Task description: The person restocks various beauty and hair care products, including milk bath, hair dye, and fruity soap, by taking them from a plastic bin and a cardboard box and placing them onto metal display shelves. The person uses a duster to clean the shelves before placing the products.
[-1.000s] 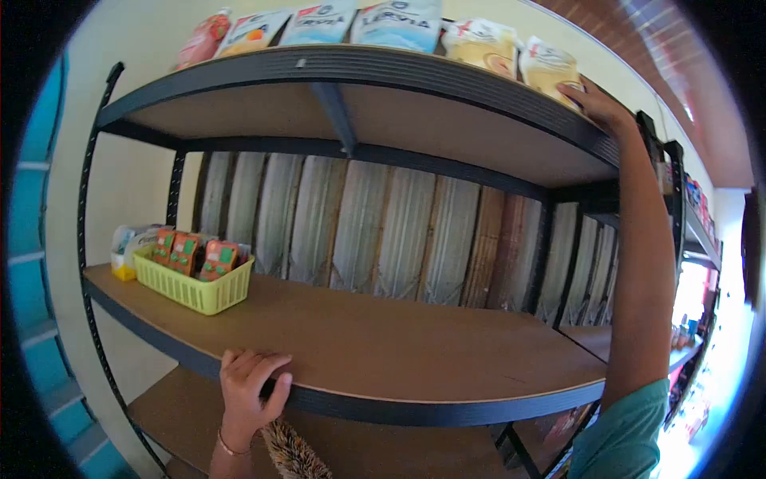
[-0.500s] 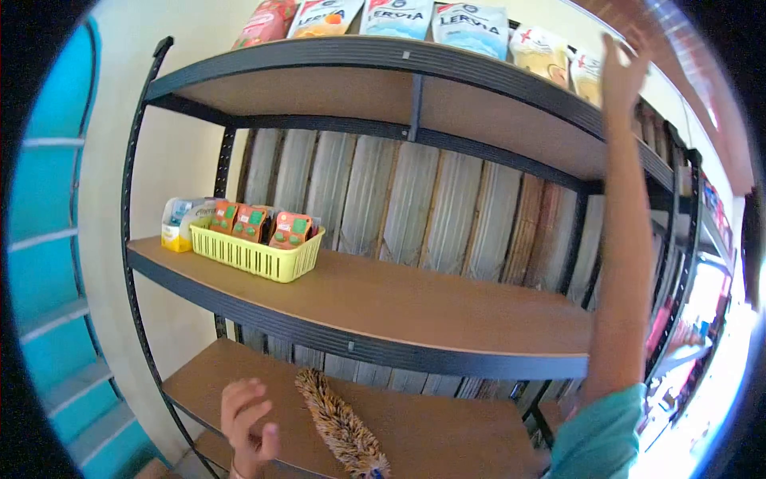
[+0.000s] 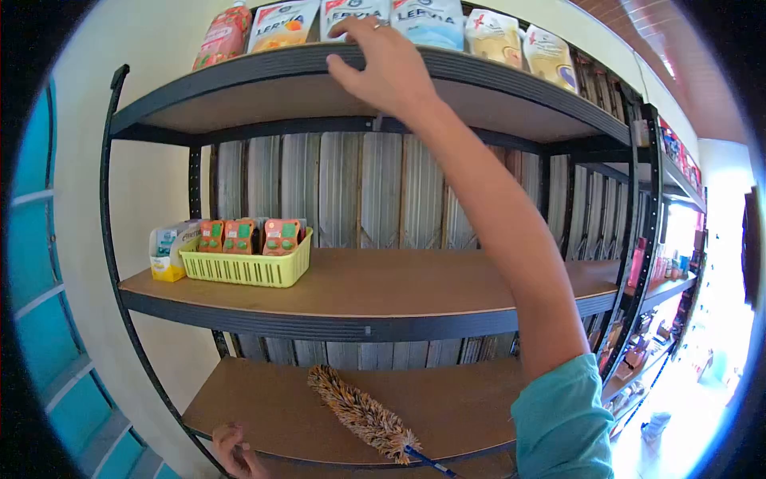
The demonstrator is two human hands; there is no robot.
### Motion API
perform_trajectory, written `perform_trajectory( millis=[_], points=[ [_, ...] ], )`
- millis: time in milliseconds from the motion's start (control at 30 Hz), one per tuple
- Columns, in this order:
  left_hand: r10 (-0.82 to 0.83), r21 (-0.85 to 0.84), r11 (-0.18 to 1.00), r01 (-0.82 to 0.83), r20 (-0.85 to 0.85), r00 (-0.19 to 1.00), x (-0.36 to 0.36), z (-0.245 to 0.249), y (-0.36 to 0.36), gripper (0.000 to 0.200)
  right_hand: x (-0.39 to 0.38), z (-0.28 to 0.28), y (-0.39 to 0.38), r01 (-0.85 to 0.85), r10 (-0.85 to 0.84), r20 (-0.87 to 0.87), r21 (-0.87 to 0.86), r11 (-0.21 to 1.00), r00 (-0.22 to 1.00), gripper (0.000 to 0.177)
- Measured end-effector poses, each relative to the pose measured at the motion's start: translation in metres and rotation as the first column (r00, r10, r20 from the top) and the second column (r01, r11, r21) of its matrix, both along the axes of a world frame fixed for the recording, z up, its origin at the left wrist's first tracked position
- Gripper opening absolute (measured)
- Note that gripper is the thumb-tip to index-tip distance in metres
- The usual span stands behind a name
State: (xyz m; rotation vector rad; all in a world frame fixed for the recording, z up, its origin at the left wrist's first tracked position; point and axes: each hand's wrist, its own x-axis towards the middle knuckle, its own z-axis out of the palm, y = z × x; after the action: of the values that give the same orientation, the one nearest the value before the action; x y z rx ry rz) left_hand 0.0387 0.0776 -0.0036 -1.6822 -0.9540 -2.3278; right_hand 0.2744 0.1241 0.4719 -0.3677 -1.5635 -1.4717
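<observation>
At top centre, the right hand (image 3: 383, 68) has shifted left along the top shelf (image 3: 239, 72) from its far-right end; bent fingers touch a pouch (image 3: 345, 14) reading LERVIA (grip unclear). Lower left, the left hand (image 3: 235, 453) has dropped, curled near the duster (image 3: 363, 415), its hold unclear.

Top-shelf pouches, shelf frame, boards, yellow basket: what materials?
Pouches: likely plastic film, glossy printed faces.
Shelf frame: looks like dark painted metal, punched uprights.
Boards: probably fibreboard, matte brown, no grain.
Yellow basket: plastic, apparently, slotted moulded walls.
</observation>
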Motion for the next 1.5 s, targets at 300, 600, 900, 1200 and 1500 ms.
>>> perform_trajectory(
  millis=[300,600,900,1200,1500],
  points=[
    [0.062,0.190,0.980,-0.050,-0.057,0.996,-0.050,0.017,0.037,0.008,-0.044,0.015,-0.007,-0.213,0.194,-0.119,-0.169,0.962,0.974,0.039],
    [0.021,0.179,0.983,-0.027,0.034,0.999,-0.163,0.018,0.079,0.008,-0.169,0.087,0.088,0.096,-0.142,-0.265,-0.179,0.979,0.954,0.090],
    [0.060,0.105,0.992,-0.070,0.099,0.993,-0.282,0.016,0.116,0.015,-0.280,0.116,0.157,0.192,-0.395,-0.521,-0.401,0.896,0.756,0.103],
    [-0.031,0.067,0.997,0.027,0.060,0.998,-0.317,0.003,0.148,0.025,-0.296,0.114,0.163,0.269,-0.520,-0.592,-0.463,0.845,0.616,0.094],
    [-0.201,0.115,0.974,0.194,0.054,0.978,-0.264,-0.003,0.154,0.018,-0.295,0.037,0.086,0.099,-0.087,-0.364,0.015,0.995,0.927,0.066]
  ],
)
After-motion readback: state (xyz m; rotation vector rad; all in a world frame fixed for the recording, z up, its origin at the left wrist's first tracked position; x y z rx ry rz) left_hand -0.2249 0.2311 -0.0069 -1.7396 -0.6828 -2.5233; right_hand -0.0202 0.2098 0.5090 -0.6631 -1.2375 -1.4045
